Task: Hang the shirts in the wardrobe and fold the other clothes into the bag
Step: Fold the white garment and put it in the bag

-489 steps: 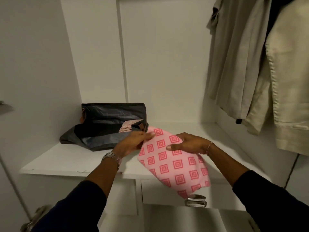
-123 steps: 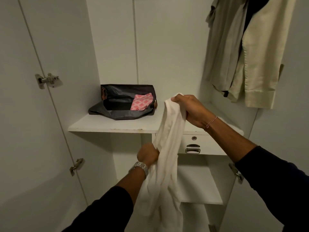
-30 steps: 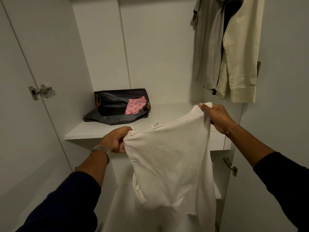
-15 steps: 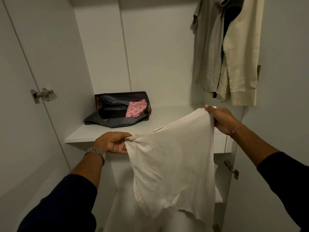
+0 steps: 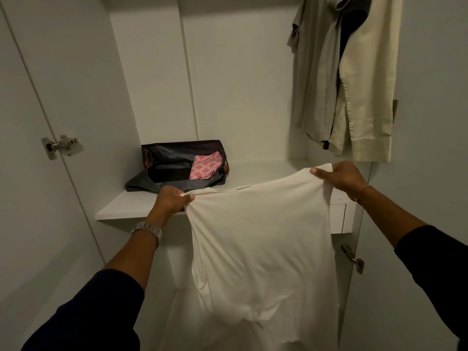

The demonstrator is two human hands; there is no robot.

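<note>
In front of the shelf (image 5: 141, 206), my left hand (image 5: 170, 200) and right hand (image 5: 345, 176) each pinch a top corner of the white top (image 5: 260, 249). A second ago it hung slacker; now it is spread flat, ready for folding into the bag (image 5: 177, 164). Its neck label (image 5: 242, 187) is unreadable.

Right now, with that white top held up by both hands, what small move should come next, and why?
Probably lower the white top flat onto the shelf to start folding. The left hand and right hand hold it spread by its upper corners, and the bag already holds a folded pink cloth.
</note>
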